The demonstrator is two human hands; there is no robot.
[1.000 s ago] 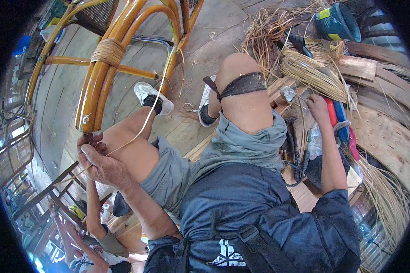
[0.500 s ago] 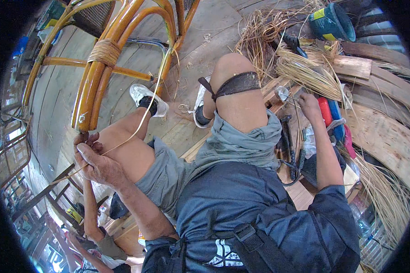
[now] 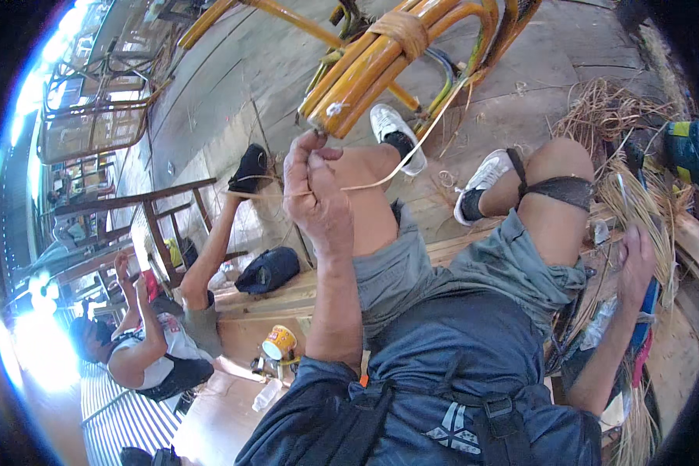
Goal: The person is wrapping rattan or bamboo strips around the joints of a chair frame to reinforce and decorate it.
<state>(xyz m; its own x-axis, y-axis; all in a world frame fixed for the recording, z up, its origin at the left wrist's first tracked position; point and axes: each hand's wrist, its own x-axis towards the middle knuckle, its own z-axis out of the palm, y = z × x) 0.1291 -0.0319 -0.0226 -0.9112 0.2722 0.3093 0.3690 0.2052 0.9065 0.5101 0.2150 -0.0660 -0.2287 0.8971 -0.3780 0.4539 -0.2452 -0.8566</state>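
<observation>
Left hand [image 3: 318, 190]: fingers curled nearly closed, appearing to have hold of a pale cane strip [image 3: 402, 165]; fingertips sit at the pole ends of a chair frame [image 3: 380, 74]. The strip runs from the frame past the left leg to this hand, its loose end emerging to the left. Right hand [image 3: 637, 260]: fingers partly bent, beside a cane bundle [image 3: 625, 190]; cannot tell whether it holds anything. Sound handling, in this assessment, calls for even tension, the strip flat and untwisted, and the loose end free of snags. Containers: a yellow tub [image 3: 279, 342], contents not discernible; a clear bottle [image 3: 267, 394] near it; a dark green bucket [image 3: 685, 151] at far right, interior not visible.
</observation>
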